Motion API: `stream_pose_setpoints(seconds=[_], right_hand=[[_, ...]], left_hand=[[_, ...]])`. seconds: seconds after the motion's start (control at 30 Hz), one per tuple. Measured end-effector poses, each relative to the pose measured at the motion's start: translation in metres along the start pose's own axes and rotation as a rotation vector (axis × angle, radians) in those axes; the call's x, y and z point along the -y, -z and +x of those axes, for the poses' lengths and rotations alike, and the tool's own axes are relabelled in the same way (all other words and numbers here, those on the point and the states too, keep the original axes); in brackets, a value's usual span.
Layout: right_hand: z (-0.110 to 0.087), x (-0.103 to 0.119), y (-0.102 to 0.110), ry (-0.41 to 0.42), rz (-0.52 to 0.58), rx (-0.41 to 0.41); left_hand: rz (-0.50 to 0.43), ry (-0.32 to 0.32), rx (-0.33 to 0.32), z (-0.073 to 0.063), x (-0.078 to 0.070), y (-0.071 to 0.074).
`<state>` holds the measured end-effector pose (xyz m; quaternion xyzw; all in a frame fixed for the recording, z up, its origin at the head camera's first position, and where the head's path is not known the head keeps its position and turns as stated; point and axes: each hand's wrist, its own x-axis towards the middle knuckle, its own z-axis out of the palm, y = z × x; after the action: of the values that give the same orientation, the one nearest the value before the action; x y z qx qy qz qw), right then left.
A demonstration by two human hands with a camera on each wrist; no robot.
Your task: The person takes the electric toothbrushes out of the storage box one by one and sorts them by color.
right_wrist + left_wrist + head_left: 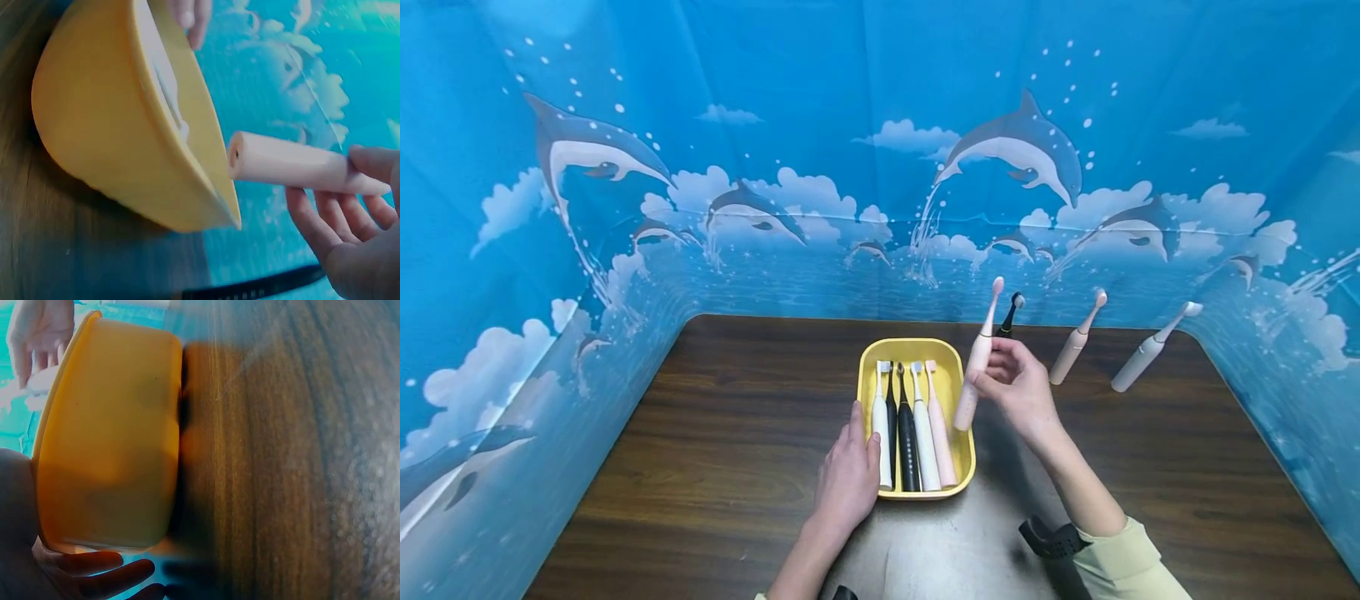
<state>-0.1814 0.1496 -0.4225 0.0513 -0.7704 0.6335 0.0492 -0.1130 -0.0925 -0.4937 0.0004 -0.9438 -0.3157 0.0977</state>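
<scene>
My right hand (1018,387) pinches a pale pink electric toothbrush (979,354) by its handle, brush head up, at the right rim of a yellow tray (966,467). In the right wrist view the handle's round base (236,155) points toward the tray. My left hand (847,471) rests along the tray's left side, thumb at the rim and fingers fairly straight. Inside the tray several electric toothbrushes lie side by side: a white one (882,433), black ones (907,437), another white one (925,442) and a pink one (942,437).
Behind my right hand stands a black toothbrush (1009,321), mostly hidden. Farther right stand a pink toothbrush (1072,350) and a grey-white one (1142,358). A dolphin-print backdrop (820,275) borders the dark wooden table (722,467) at the back and sides.
</scene>
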Motion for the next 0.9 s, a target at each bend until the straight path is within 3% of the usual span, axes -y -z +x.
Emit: stream_pose_setpoints(seconds=[0.2, 0.4, 0.67, 0.9], right_hand=[[-0.011, -0.016, 0.021, 0.149, -0.048, -0.279], [-0.018, -0.034, 0.034, 0.257, -0.101, -0.455], [-0.024, -0.029, 0.043, 0.373, -0.19, -0.548], [-0.014, -0.067, 0.058, 0.378, -0.23, -0.604]], left_hand=[[0.004, 0.003, 0.005, 0.0, -0.001, 0.002], [0.005, 0.011, 0.013, 0.0, -0.001, 0.002], [0.011, 0.019, 0.024, 0.001, -0.002, 0.003], [0.014, 0.031, 0.027, 0.0, -0.002, 0.002]])
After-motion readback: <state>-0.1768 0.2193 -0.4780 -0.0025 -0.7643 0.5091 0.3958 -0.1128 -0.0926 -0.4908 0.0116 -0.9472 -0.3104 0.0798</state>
